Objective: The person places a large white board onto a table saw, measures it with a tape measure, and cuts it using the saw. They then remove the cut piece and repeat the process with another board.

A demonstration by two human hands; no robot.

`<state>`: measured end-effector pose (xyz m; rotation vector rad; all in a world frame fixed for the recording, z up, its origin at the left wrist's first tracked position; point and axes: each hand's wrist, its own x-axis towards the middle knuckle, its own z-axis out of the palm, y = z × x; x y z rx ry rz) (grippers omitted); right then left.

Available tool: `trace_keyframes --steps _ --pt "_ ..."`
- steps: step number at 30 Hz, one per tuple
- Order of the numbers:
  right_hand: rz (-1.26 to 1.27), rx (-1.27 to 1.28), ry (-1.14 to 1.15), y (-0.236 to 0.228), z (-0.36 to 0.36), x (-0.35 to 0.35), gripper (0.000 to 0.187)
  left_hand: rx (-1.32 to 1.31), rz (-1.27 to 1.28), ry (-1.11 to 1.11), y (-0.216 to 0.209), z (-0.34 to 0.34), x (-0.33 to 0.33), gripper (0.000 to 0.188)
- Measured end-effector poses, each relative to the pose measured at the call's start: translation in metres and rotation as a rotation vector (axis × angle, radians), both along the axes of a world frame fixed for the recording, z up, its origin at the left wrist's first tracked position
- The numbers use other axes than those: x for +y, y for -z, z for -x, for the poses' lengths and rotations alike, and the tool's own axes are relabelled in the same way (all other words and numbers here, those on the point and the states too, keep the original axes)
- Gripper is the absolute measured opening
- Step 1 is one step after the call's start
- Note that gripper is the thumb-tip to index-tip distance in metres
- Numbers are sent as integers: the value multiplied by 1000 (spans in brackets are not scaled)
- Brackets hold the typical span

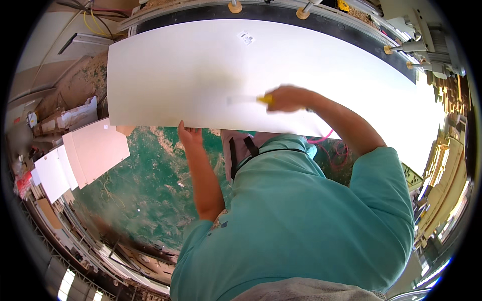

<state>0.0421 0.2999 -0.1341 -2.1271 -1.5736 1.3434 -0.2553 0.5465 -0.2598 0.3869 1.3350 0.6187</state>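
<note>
A long white board lies in front of me, with a small printed label near its far edge. My left hand is at the board's near edge, its fingers closed on that edge and partly hidden. Over the middle of the board, my right hand is wrapped round a yellow-handled tool. The tool's pale, narrow front part points left and is blurred, so its exact kind cannot be made out. A soft shadow falls on the board left of it.
Metal rods with brass-coloured ends line the machine beyond the board. Pale panels lean at the left, above a dusty green floor. A pink hose is coiled beside my right side. Stacked boards stand far right.
</note>
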Motion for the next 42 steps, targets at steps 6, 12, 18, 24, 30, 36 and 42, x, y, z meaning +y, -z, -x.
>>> trace_keyframes --steps 6,12,18,24,30,36,42 --pt "149 -23 484 -30 21 130 48 -224 -35 17 24 39 131 46" --pt "455 171 282 -32 68 272 46 -102 -83 -139 30 73 240 48" --pt "58 -45 57 -13 115 374 38 -93 -161 -218 30 106 293 45" --pt "-46 -80 298 -15 132 341 35 -95 -140 -153 26 91 259 39" --pt "192 116 317 -53 198 69 38 -179 17 164 34 51 95 56" --pt "472 -95 1451 -27 201 -339 45 -148 153 784 51 19 -76 44" --pt "297 -538 2066 -58 236 -414 54 -383 -172 2016 -45 -48 -327 60"
